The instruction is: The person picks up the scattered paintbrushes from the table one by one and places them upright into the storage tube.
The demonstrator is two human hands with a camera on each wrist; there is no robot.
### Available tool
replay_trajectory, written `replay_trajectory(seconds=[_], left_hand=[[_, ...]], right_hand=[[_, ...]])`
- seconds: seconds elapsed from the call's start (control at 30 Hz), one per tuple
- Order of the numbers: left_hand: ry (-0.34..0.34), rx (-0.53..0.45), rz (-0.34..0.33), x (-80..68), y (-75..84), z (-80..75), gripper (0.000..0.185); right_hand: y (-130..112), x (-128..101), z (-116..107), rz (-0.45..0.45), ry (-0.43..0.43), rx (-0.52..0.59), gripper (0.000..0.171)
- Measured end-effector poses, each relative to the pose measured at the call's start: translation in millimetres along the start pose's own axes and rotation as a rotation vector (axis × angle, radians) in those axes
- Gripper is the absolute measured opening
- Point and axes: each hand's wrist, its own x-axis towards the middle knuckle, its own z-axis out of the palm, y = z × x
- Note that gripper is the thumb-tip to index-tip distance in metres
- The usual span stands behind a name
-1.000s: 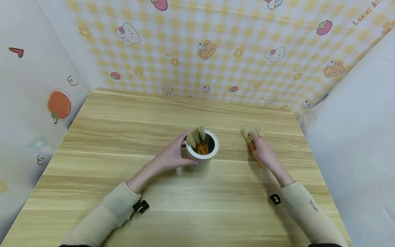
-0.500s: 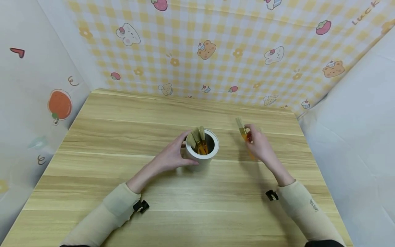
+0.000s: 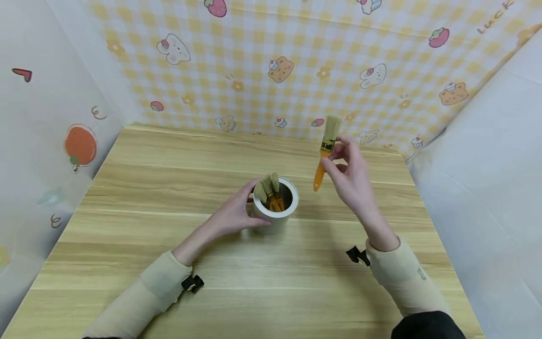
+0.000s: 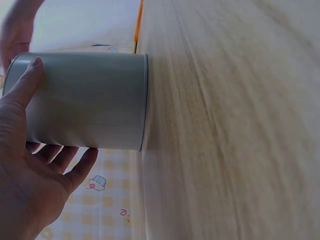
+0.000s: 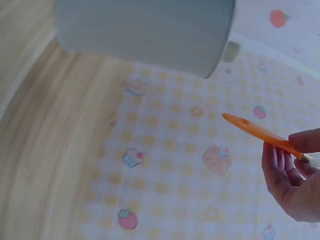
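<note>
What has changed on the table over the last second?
The right hand has lifted the orange-handled brush off the wooden table, up and toward the back wall, and now pinches it in the air, bristles up. The left hand has stayed wrapped round the grey cup, which has not moved, with the other brushes inside it.

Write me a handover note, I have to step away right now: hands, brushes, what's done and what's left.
Left hand grips the grey cup upright on the wooden table.
Right hand pinches one orange-handled paintbrush in the air right of the cup, bristles up, handle end down.
Done: a few brushes stand in the cup, bristles up.
Left: the held brush is not yet in the cup.
</note>
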Motion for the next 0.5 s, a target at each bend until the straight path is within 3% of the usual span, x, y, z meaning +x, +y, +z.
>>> replay_trajectory(seconds=[0.1,0.23,0.33,0.5], left_hand=[[0.002,-0.001,-0.009,-0.4,-0.4,-0.1,0.112],[0.002,0.001,-0.015,-0.6,-0.7,-0.1,0.112],[-0.004,-0.009,-0.007,-0.3,-0.6,0.0,0.112],[-0.010,-0.025,0.003,0.0,-0.2,0.1,0.112]], right_hand=[[-13.9,-0.3,7.6,-0.049,0.037,0.106,0.041],[-23.0,-2.9,19.3,-0.088,0.016,0.188,0.037],[-22.6,-6.0,27.9,-0.106,-0.020,0.151,0.038],[-15.1,-11.0,39.3,-0.160,-0.066,-0.007,0.034]])
